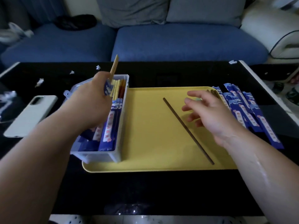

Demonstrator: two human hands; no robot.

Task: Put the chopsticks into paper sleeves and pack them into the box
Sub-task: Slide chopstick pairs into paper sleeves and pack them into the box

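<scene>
Sleeved chopsticks (113, 67) are in the L hand (92, 101), fingers curled round the blue sleeve. The bare tan end sticks up toward 12 o'clock, tilted a bit to 1, and the lower end is down inside the box (119, 135) at its far end. The box is clear plastic and sits at the tray's 9 o'clock, long side running 6 to 12, its near corner on the tray rim. Inside it are packed sleeves (107, 131), blue w/ white labels, side by side, w/ tan chopstick ends showing at the 12 o'clock end.

The yellow tray (145, 143) is mid-surface. One brown chopstick (187, 130) lies bare on it, slanting from approx 11 to 5 o'clock. The R hand (208, 113) is over the tray's 3 o'clock side, fingers spread, holding nothing, just beside the brown chopstick. Can't tell if it touches the tray.

Loose sleeves (249, 113) are piled on the black surface (145, 191) off the tray's 3 o'clock edge. A pale phone (29, 115) lies face down at 9 o'clock, beyond the box. Paper scraps (39, 81) are at 10 to 11 o'clock. A blue sofa (178, 42) is at 12.
</scene>
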